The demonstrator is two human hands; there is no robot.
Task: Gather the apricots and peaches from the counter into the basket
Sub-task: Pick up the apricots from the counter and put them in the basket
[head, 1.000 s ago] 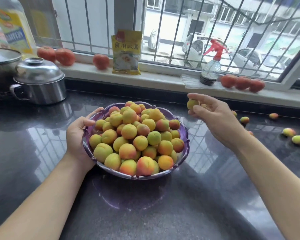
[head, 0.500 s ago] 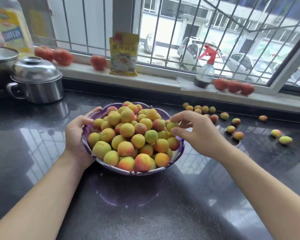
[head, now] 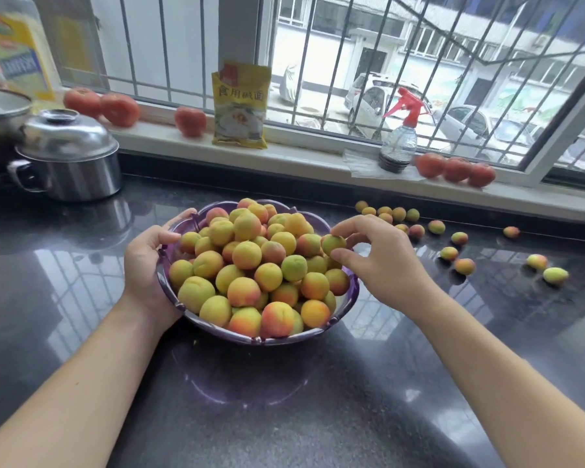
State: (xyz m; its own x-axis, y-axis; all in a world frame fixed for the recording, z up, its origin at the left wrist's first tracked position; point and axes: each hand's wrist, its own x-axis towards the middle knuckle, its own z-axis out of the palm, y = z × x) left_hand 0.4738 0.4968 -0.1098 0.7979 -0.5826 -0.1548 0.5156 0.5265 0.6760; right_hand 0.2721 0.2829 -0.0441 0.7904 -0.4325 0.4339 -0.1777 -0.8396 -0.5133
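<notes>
I've brought my right hand (head: pixel 382 261) over, its grip pinching a green-yellow apricot (head: pixel 333 244) onto the heaped purple plastic basket (head: pixel 250 337), left hand (head: pixel 149 261) gripping the rim, so one more is nearly in.

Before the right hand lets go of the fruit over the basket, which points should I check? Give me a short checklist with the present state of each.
1. Fruit pinched by the right hand: ok, thumb and fingers curl round it.
2. Fruit above the basket, inside its rim: ok, at the right edge of the heap.
3. Basket steadied: ok, the left hand grips its left rim.
4. Room in the basket: not ok, the pile stands above the rim, so the fruit may roll off.
5. Stable hollow under the fruit: cannot tell.
6. Loose fruit on the counter: not ok, several remain to the right.
</notes>
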